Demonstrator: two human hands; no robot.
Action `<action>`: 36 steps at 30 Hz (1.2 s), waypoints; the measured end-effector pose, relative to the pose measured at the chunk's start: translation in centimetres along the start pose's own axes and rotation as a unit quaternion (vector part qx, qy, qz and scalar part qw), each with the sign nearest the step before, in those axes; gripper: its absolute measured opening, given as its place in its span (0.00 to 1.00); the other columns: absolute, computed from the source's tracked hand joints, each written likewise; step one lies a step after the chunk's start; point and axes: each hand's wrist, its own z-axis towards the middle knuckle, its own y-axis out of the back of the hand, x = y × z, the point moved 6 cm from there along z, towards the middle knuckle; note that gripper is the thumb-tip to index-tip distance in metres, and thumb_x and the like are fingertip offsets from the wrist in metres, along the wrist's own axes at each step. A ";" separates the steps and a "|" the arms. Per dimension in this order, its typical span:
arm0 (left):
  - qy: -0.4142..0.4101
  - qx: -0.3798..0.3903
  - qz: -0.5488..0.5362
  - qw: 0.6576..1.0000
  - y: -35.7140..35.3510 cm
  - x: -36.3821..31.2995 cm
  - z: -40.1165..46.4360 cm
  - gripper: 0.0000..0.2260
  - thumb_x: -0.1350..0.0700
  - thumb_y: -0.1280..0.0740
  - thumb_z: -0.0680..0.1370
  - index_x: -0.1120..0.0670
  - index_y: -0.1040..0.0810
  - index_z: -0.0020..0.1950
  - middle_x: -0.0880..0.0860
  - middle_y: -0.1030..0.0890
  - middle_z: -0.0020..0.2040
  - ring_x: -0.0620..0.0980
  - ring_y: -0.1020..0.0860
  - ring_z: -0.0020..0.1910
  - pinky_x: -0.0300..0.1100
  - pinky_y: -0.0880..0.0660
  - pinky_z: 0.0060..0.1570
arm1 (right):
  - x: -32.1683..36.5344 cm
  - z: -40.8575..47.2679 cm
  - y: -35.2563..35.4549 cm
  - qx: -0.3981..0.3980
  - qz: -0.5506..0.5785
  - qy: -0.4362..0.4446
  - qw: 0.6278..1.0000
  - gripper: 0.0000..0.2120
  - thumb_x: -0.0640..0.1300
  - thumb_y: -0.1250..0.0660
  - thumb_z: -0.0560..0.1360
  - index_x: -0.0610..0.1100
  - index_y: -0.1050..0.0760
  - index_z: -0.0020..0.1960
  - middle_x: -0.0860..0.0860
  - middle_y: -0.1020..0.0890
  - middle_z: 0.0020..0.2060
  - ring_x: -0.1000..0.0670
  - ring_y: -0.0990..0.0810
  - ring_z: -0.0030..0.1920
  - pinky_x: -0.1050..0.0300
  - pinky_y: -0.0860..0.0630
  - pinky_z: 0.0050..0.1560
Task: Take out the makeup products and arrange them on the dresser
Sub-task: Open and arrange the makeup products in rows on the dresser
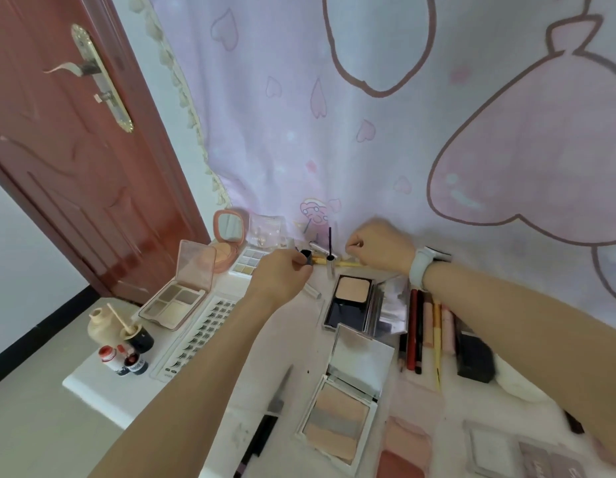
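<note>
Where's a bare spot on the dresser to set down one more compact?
Bare top shows between the lash tray and the striped powder palette, and at the front-left corner below the small bottles. The back edge, by both hands, is crowded.

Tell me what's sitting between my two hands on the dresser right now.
In the head view, between the left hand and the right hand stands a silver mascara tube with its dark wand sticking up; a yellow pencil lies behind it.

Your left forearm runs up from about 7 o'clock toward the middle, and your left hand (pixel 282 270) has its fingers curled round a small dark cap. Your right forearm enters from 4 o'clock; your right hand (pixel 379 248) is fisted, fingers tucked, knuckles up.
</note>
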 end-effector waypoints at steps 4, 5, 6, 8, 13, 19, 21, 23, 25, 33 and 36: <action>0.009 0.004 0.018 1.000 -0.6 0.3 1.6 0.08 0.55 0.35 0.74 0.53 0.19 0.51 0.51 0.18 0.48 0.51 0.22 0.51 0.47 0.25 0.52 | -0.7 2.5 -1.6 0.015 -0.015 -0.010 1.000 0.20 0.43 0.38 0.73 0.45 0.36 0.23 0.50 0.34 0.22 0.50 0.35 0.27 0.56 0.34 0.32; 0.008 0.003 0.022 1.000 -0.8 0.2 1.9 0.08 0.55 0.35 0.74 0.53 0.19 0.49 0.51 0.17 0.47 0.52 0.22 0.50 0.48 0.24 0.51 | -0.7 2.9 -1.9 0.009 -0.018 -0.010 1.000 0.21 0.44 0.38 0.72 0.46 0.37 0.22 0.51 0.34 0.22 0.50 0.34 0.26 0.57 0.35 0.31; 0.006 0.002 0.025 1.000 -0.9 0.2 2.0 0.07 0.55 0.35 0.74 0.53 0.19 0.48 0.51 0.17 0.46 0.52 0.22 0.49 0.48 0.24 0.50 | -0.8 3.2 -2.2 0.004 -0.023 -0.011 1.000 0.21 0.45 0.38 0.72 0.46 0.39 0.22 0.50 0.35 0.22 0.49 0.35 0.27 0.57 0.36 0.31; -0.001 0.000 0.029 1.000 -1.1 -0.1 2.2 0.07 0.55 0.34 0.74 0.53 0.18 0.48 0.51 0.18 0.47 0.52 0.22 0.49 0.47 0.24 0.50 | -0.8 3.7 -2.6 0.008 -0.023 -0.020 1.000 0.20 0.45 0.38 0.72 0.45 0.40 0.23 0.49 0.35 0.22 0.49 0.35 0.26 0.58 0.37 0.30; -0.003 -0.002 0.024 1.000 -1.6 -0.6 2.2 0.08 0.52 0.33 0.74 0.52 0.19 0.51 0.49 0.18 0.47 0.51 0.22 0.50 0.47 0.25 0.51 | -0.5 4.2 -2.9 0.026 0.031 -0.017 0.999 0.21 0.42 0.37 0.69 0.43 0.42 0.22 0.48 0.38 0.20 0.50 0.40 0.24 0.58 0.38 0.29; 0.013 -0.005 0.039 0.999 -2.0 -0.6 2.3 0.09 0.52 0.33 0.74 0.51 0.19 0.52 0.48 0.18 0.48 0.50 0.23 0.51 0.40 0.27 0.46 | -0.9 4.1 -3.6 0.071 0.025 -0.034 0.997 0.21 0.43 0.35 0.71 0.43 0.40 0.23 0.48 0.38 0.21 0.51 0.40 0.25 0.57 0.38 0.27; 0.011 -0.002 0.038 0.999 -2.1 -0.8 2.3 0.09 0.53 0.33 0.74 0.51 0.19 0.52 0.49 0.18 0.48 0.50 0.22 0.51 0.40 0.26 0.45 | -1.3 4.0 -3.8 0.080 0.040 -0.040 0.995 0.20 0.42 0.34 0.70 0.42 0.39 0.24 0.48 0.38 0.22 0.50 0.39 0.26 0.57 0.38 0.29; 0.010 0.001 0.040 0.999 -2.2 -1.1 2.5 0.09 0.52 0.33 0.74 0.51 0.19 0.53 0.49 0.18 0.48 0.50 0.22 0.51 0.42 0.25 0.47 | -1.6 3.7 -3.7 0.084 0.042 -0.041 0.995 0.17 0.45 0.34 0.70 0.39 0.33 0.26 0.47 0.36 0.23 0.48 0.37 0.29 0.58 0.36 0.32; 0.013 0.004 0.034 0.999 -2.4 -1.3 2.7 0.11 0.51 0.33 0.74 0.51 0.20 0.55 0.49 0.18 0.50 0.50 0.22 0.52 0.43 0.25 0.50 | -2.1 3.4 -3.3 0.074 0.039 -0.047 0.995 0.16 0.47 0.34 0.70 0.38 0.30 0.28 0.46 0.36 0.24 0.48 0.37 0.28 0.61 0.36 0.29; 0.036 0.014 0.038 0.999 -3.3 -1.8 2.8 0.15 0.49 0.32 0.73 0.50 0.22 0.58 0.50 0.19 0.53 0.51 0.23 0.54 0.44 0.26 0.52 | -4.6 1.6 -2.6 0.083 0.158 -0.126 0.976 0.17 0.42 0.35 0.69 0.42 0.28 0.22 0.54 0.31 0.14 0.56 0.35 0.17 0.71 0.35 0.20; 0.038 0.020 0.033 0.999 -3.5 -1.9 2.9 0.14 0.50 0.32 0.73 0.52 0.21 0.57 0.51 0.19 0.52 0.52 0.23 0.53 0.45 0.25 0.51 | -4.9 1.1 -2.5 0.087 0.242 -0.174 0.951 0.14 0.41 0.36 0.72 0.40 0.26 0.28 0.51 0.26 0.18 0.55 0.32 0.19 0.67 0.33 0.22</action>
